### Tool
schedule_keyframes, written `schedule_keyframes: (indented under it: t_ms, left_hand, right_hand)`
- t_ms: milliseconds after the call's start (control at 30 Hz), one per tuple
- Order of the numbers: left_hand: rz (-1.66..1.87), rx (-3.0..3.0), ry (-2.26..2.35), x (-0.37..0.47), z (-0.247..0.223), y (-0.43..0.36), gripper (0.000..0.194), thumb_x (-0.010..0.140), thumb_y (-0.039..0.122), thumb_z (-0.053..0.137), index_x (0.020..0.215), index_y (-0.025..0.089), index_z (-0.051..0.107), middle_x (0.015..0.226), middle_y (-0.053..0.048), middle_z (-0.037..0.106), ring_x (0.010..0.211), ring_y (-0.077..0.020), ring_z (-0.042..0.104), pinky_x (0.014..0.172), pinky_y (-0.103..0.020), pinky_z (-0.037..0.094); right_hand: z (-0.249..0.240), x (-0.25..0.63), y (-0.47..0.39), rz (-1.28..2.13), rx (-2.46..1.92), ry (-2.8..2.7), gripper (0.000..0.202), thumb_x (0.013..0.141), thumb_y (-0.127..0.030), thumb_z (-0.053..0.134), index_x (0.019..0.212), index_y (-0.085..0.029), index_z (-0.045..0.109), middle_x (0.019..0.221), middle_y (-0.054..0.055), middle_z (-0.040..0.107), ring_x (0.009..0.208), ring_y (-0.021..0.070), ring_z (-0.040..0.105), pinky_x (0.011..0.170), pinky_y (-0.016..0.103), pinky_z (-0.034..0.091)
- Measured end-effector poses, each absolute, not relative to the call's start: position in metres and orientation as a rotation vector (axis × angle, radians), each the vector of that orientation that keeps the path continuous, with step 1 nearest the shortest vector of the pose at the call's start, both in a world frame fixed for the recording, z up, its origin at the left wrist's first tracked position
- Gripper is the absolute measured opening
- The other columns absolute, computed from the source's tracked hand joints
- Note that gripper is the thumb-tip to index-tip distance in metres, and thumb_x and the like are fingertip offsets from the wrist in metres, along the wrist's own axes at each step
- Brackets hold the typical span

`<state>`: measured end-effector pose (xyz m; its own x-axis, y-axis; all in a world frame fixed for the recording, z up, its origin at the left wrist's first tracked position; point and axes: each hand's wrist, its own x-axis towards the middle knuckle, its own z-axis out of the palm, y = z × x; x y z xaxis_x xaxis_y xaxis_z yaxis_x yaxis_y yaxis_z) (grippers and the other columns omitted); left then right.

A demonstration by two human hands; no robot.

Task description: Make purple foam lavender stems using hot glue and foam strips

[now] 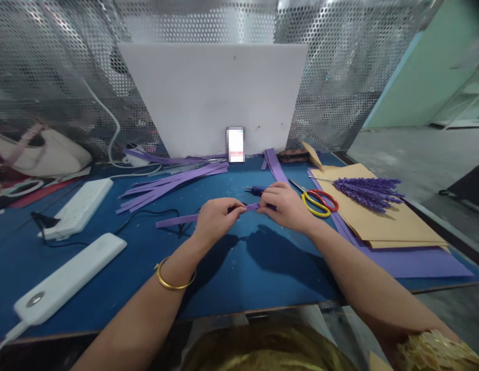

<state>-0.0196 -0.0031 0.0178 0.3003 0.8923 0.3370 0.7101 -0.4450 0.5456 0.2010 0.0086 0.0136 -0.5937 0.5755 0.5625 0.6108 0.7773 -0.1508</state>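
Observation:
A narrow purple strip (176, 221) runs across the middle of the blue table (224, 278). My left hand (219, 219) pinches it between thumb and fingertips, and its loose end trails off to the left. Close beside, my right hand (281, 206) has its fingers closed on the strip's other part, with a short purple stretch showing between the hands. A dark blue pointed tool (256, 190) shows just behind my right fingers; whether they touch it is unclear. Scissors with red and yellow handles (318, 202) lie right of my right hand.
Purple strips (173, 180) lie behind my left hand. A phone (235, 145) leans on a white board (219, 93). At right, purple flower stems (368, 193) rest on tan sheets (394, 226). White power strips (75, 278) and cables lie left.

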Motion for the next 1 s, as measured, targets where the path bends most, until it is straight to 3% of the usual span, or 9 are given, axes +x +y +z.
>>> schedule_keyframes:
  t_ms: [467, 633, 833, 1000]
  left_hand:
    - [0.924, 2.286, 1.408, -0.017, 0.011, -0.002, 0.011, 0.084, 0.025, 0.069, 0.079, 0.025, 0.079, 0.085, 0.001, 0.079, 0.080, -0.0187, 0.072, 0.070, -0.028, 0.046]
    - [0.962, 2.228, 1.390, -0.015, 0.008, -0.003, 0.011, 0.084, 0.034, 0.071, 0.084, 0.025, 0.077, 0.087, 0.001, 0.079, 0.080, -0.0181, 0.070, 0.071, -0.027, 0.046]
    - [0.852, 2.661, 1.380, -0.015, 0.007, -0.005, 0.035, 0.100, 0.041, 0.048, 0.078, 0.021, 0.068, 0.080, -0.002, 0.073, 0.072, -0.0163, 0.063, 0.069, -0.030, 0.038]
    - [0.777, 2.870, 1.428, -0.014, 0.006, -0.004, 0.036, 0.103, 0.036, 0.039, 0.081, 0.019, 0.061, 0.079, -0.005, 0.068, 0.071, -0.0176, 0.058, 0.069, -0.032, 0.034]
  right_hand:
    - [0.009, 0.195, 0.006, -0.071, -0.856, -2.366, 0.022, 0.095, -0.027, 0.059, 0.074, -0.020, 0.058, 0.072, 0.000, 0.063, 0.071, 0.0155, 0.058, 0.091, 0.035, 0.038]
    - [0.009, 0.194, 0.006, -0.071, -0.856, -2.366, 0.021, 0.095, -0.026, 0.059, 0.075, -0.020, 0.058, 0.072, 0.000, 0.064, 0.071, 0.0157, 0.058, 0.091, 0.035, 0.038]
    - [0.005, 0.191, 0.006, -0.053, -0.837, -2.386, 0.018, 0.093, -0.022, 0.060, 0.075, -0.020, 0.059, 0.073, 0.000, 0.065, 0.072, 0.0152, 0.059, 0.090, 0.034, 0.038]
    - [0.004, 0.191, 0.007, -0.080, -0.825, -2.414, 0.017, 0.092, -0.020, 0.061, 0.075, -0.019, 0.060, 0.071, 0.000, 0.064, 0.072, 0.0151, 0.059, 0.091, 0.034, 0.037]
